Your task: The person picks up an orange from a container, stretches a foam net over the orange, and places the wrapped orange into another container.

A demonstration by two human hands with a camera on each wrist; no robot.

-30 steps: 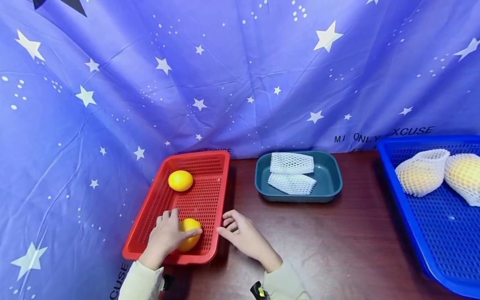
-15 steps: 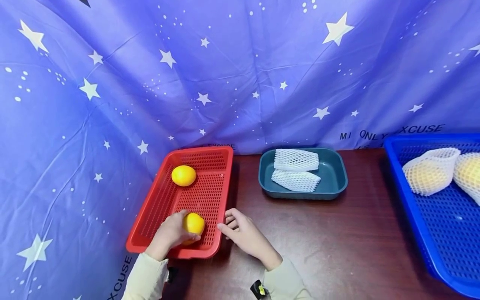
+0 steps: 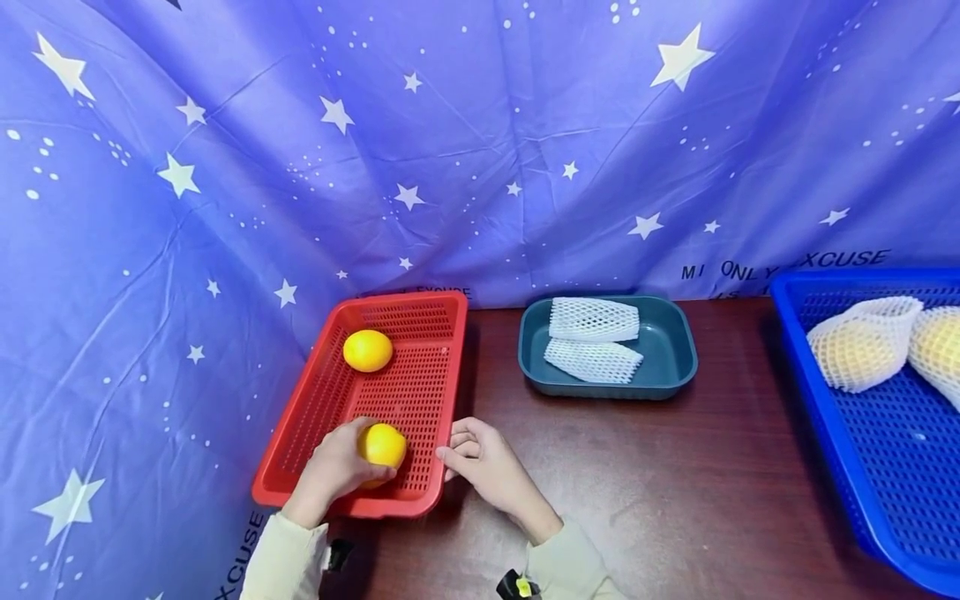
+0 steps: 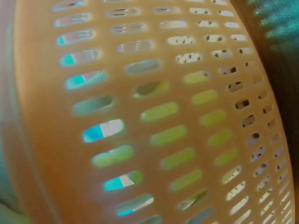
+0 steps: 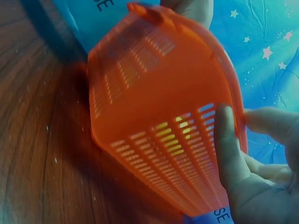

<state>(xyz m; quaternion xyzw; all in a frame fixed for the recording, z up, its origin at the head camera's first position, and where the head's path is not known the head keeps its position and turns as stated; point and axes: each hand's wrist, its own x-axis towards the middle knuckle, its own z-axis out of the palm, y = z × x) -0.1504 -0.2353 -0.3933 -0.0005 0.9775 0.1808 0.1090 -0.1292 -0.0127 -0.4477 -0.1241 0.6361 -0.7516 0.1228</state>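
A red slotted basket (image 3: 405, 392) stands at the left of the table. In its near end my left hand (image 3: 337, 462) grips a round yellow fruit (image 3: 386, 447), fingers on its far side and thumb on its near side. Farther back in the basket lies a second yellow fruit (image 3: 367, 351). My right hand (image 3: 491, 467) pinches the basket's right rim; in the right wrist view its thumb (image 5: 227, 149) lies against the outer wall, with fingers at the lip. The basket wall (image 4: 44, 154) fills most of the left wrist view, hiding the left hand; yellow-green shows through its slots.
A dark teal tray (image 3: 667, 358) with two white foam net sleeves (image 3: 594, 360) stands at the back middle. At the right, a blue basket (image 3: 832, 442) holds net-wrapped yellow fruits (image 3: 858, 350). A blue star-printed curtain (image 3: 480, 150) hangs close behind and along the left.
My left hand has gone from touching the near fruit's side to gripping it, and the fruit has shifted slightly. My right fingers have closed on the basket's rim. The head view has shifted slightly.
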